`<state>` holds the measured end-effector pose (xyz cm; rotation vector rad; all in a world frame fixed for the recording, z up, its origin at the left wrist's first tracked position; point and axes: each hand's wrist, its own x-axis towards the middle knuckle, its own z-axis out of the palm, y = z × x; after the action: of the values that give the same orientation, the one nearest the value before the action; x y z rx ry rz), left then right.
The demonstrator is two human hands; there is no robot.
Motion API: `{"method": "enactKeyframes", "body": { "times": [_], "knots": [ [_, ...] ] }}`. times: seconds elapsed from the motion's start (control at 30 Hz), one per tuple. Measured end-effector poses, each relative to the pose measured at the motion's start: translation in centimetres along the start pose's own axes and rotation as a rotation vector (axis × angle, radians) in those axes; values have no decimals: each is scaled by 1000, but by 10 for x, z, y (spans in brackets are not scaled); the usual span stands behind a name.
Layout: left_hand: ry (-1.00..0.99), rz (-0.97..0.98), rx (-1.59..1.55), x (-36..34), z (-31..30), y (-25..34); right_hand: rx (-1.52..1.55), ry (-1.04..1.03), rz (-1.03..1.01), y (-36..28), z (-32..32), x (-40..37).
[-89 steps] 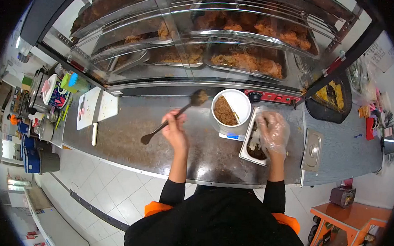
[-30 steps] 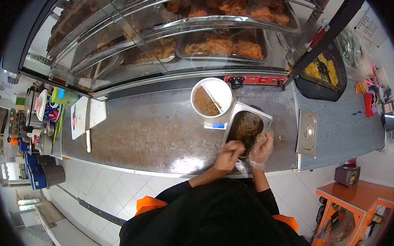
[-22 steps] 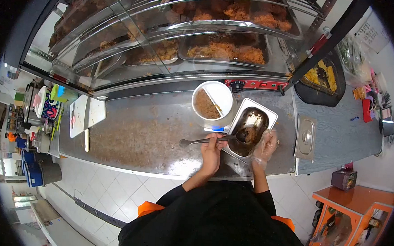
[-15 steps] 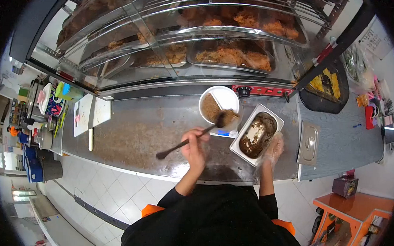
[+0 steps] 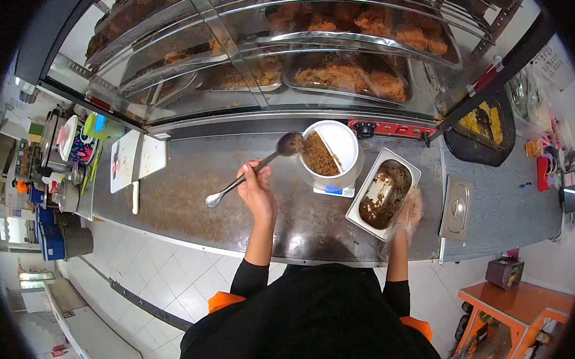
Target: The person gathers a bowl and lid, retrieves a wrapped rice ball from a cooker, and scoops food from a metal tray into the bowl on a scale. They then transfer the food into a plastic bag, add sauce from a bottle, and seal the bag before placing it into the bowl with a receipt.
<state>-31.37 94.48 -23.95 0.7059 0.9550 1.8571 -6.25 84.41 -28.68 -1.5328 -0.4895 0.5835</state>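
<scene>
One spoon (image 5: 268,160): held above the counter (image 5: 189,197), left of the tub (image 5: 341,142), its bowl just beside the tub's left rim; touching or apart, unclear.
Long axis: slanting, bowl toward the counter's back edge, handle end toward its front left corner.
Nearer hand: the left hand (image 5: 257,189); the tub lies ahead and to its right.
Left grip: thumb and fingers closed around the handle, with no gap visible.
Brown food (image 5: 320,156): along the tub's left side, beside a straight divider; some shows in the spoon too, amount unclear.
Tub stand: a scale (image 5: 333,192), near the counter's back edge.
Pan (image 5: 357,217): slanted right of the tub, toward the counter's right end, dark scraps inside.
Right hand (image 5: 408,215): in clear plastic, against the pan's right side; pinching or merely steadying, cannot tell.
Counter's left end: board (image 5: 151,156) and knife (image 5: 135,199).
</scene>
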Motion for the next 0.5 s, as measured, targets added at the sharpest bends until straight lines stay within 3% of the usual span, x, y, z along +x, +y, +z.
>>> {"method": "enactKeyframes", "body": {
  "times": [0.07, 0.4, 0.5],
  "knots": [
    [55, -106, -91, 2, -2, 0, -38, -2, -7, 2, -1, 2],
    [14, -129, -101, -21, 20, -1, -168, 9, -91, 16, -7, 5],
    [-496, -53, 109, -56, 35, -9, -176, 17, -74, 12, -6, 2]
  ]
}}
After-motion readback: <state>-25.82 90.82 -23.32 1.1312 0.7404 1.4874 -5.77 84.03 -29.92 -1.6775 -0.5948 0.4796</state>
